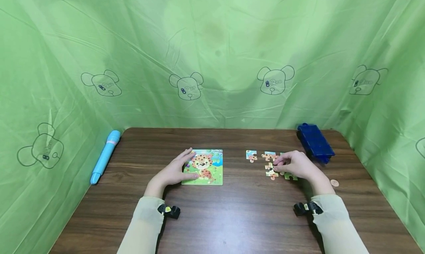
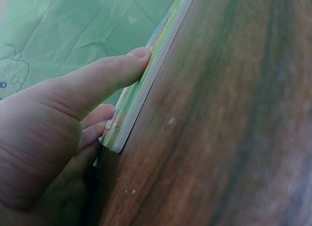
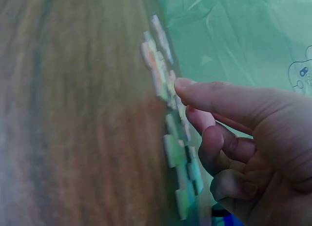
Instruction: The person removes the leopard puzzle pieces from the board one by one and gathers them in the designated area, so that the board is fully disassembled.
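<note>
My left hand (image 1: 170, 171) rests at the left side of a square leopard puzzle board (image 1: 214, 173) lying flat on the table. Its thumb lies straight across the board's lower left, and the fingers reach along its upper left edge. In the left wrist view the thumb (image 2: 117, 70) presses on the board's printed face. On the right, my right hand (image 1: 295, 165) is low over several loose jigsaw pieces (image 1: 271, 173), partly covering them. In the right wrist view its thumb and index fingertips stand slightly apart right at the pieces (image 3: 158, 79), with the other fingers bent.
A separate jigsaw piece (image 1: 251, 155) lies left of the group. Behind the right hand sits a dark blue plastic box (image 1: 315, 141). A small round pale disc (image 1: 334, 183) is near the right wrist. A light blue tube (image 1: 105, 158) lies along the table's left edge. Green curtain (image 1: 225, 106) surrounds the table.
</note>
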Motion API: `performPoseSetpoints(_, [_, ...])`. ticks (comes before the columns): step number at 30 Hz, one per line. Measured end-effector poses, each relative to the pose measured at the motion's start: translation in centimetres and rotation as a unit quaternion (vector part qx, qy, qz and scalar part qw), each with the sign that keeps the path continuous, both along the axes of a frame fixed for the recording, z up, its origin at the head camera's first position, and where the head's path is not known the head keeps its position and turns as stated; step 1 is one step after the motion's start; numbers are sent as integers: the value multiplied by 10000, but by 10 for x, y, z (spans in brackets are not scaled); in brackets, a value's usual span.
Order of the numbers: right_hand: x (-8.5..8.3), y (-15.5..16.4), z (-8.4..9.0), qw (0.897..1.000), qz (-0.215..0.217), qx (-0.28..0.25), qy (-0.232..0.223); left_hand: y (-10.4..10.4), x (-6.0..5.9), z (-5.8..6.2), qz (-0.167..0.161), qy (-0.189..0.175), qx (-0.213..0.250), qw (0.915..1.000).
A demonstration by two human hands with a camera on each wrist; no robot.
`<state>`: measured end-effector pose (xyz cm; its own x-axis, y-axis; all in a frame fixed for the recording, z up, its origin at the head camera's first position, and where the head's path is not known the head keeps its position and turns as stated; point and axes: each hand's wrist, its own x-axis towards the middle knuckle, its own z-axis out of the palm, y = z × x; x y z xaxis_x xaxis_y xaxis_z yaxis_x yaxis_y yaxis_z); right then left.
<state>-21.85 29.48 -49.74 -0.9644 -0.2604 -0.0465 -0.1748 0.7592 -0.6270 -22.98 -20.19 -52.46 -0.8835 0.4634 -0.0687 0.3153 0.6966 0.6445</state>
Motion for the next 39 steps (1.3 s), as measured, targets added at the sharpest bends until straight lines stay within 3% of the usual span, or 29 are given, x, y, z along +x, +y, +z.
performPoseSetpoints(11, [1,-14,13,9984,195,-204,495,-2,1,2,14,-46,53,10000])
performPoseSetpoints(18, [5,-37,20,9964,-97,-649,528,-2,1,2,54,-37,44,10000])
performPoseSetpoints(26, [15,-87,23,9869,-511,-1525,148,-3,1,0,113,-11,11,9999])
performPoseSetpoints(32, [23,-127,27,9853,-326,-1671,160,-1,1,-2,78,6,71,9999])
performPoseSetpoints(39, [15,-167,43,9811,-213,-1920,113,0,0,-2,106,-31,95,9999])
